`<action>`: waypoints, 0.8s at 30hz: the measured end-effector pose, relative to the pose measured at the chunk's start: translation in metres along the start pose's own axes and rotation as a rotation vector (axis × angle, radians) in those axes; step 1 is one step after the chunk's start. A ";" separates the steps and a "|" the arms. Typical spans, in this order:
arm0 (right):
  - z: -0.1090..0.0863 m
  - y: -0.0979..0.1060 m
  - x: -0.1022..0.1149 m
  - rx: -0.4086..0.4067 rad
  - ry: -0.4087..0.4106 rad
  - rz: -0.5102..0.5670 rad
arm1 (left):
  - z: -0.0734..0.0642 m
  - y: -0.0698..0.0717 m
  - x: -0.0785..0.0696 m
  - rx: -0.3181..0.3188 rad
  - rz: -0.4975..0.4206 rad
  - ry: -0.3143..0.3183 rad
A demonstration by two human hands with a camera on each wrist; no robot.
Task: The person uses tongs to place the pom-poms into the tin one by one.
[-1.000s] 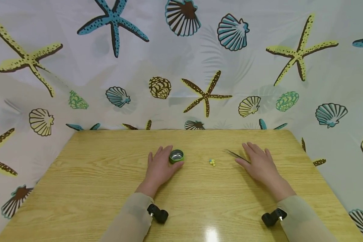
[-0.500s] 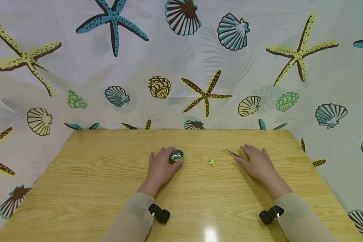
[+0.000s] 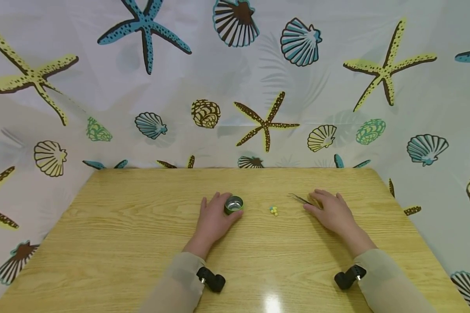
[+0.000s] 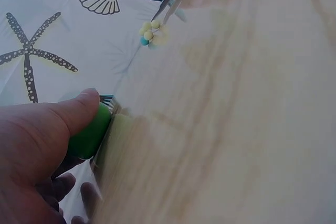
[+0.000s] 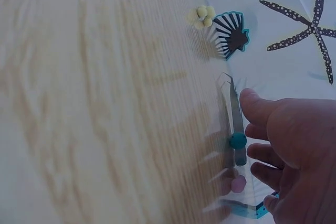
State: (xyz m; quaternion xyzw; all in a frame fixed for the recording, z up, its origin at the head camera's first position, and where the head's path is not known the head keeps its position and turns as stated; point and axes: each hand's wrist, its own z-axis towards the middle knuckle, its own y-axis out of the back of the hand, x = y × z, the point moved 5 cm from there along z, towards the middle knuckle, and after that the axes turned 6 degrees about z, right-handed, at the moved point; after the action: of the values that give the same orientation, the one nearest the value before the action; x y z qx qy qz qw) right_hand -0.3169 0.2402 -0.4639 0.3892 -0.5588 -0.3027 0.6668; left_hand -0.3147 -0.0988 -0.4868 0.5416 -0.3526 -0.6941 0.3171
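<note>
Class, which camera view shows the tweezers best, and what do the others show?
The right wrist view: the tweezers appear large there, from bent tips to rear end. The head view shows them small, partly hidden by the right hand; the left wrist view catches only part at its top edge.

A wood-grain table (image 3: 133, 226) shows a bright glint (image 3: 273, 303). Behind it hangs pale cloth (image 3: 223, 82) printed with starfish (image 3: 265, 124) and seashells (image 3: 302, 43).
</note>
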 end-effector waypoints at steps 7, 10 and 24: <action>0.000 -0.002 0.001 -0.022 0.014 0.023 | -0.003 -0.005 -0.005 0.015 -0.020 -0.003; 0.001 -0.002 0.001 -0.020 0.009 0.034 | -0.004 -0.007 -0.007 0.022 -0.024 -0.015; 0.004 -0.005 0.001 -0.032 0.003 0.043 | -0.008 -0.010 -0.014 0.063 -0.062 -0.066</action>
State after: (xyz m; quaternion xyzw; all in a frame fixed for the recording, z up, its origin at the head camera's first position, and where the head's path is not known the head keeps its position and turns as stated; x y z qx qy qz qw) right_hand -0.3209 0.2361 -0.4669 0.3671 -0.5612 -0.2966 0.6800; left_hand -0.3044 -0.0829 -0.4892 0.5388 -0.3674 -0.7098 0.2664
